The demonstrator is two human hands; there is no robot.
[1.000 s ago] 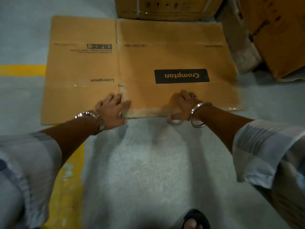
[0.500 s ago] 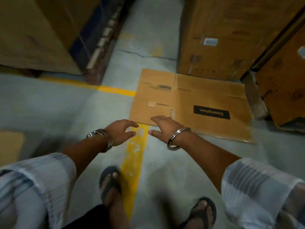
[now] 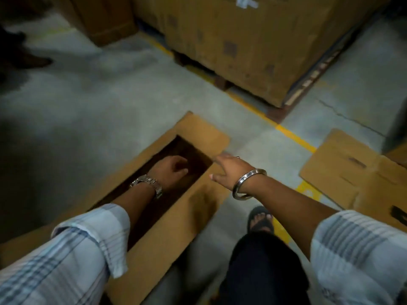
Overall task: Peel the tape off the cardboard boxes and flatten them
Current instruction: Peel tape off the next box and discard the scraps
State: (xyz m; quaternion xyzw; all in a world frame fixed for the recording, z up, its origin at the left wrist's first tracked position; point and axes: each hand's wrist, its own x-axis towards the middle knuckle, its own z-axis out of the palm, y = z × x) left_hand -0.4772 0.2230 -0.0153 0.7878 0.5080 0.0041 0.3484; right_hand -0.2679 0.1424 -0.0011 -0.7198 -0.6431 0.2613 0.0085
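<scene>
Since they shifted, left hand (image 3: 170, 170) (slack, empty) enters open box (image 3: 171, 234), right hand (image 3: 229, 170) outstretched.

**Both arms out, hands side by side**

The person's left hand (image 3: 170, 169) reaches forward and down, its back turned up and its fingers loosely bent, with nothing seen in them. A metal watch (image 3: 147, 185) sits on that wrist, and the striped left sleeve (image 3: 92, 234) is rolled to mid-forearm. The right hand (image 3: 229, 170) stretches out just beside it, palm down, fingers extended and blurred at the tips, the thumb spread toward the left hand. A steel bangle (image 3: 248, 183) circles the right wrist, and the right sleeve (image 3: 352, 249) is likewise pushed up. Below, a dark-trousered knee (image 3: 262, 271) is bent and a sandalled foot (image 3: 261, 219) points forward.
</scene>
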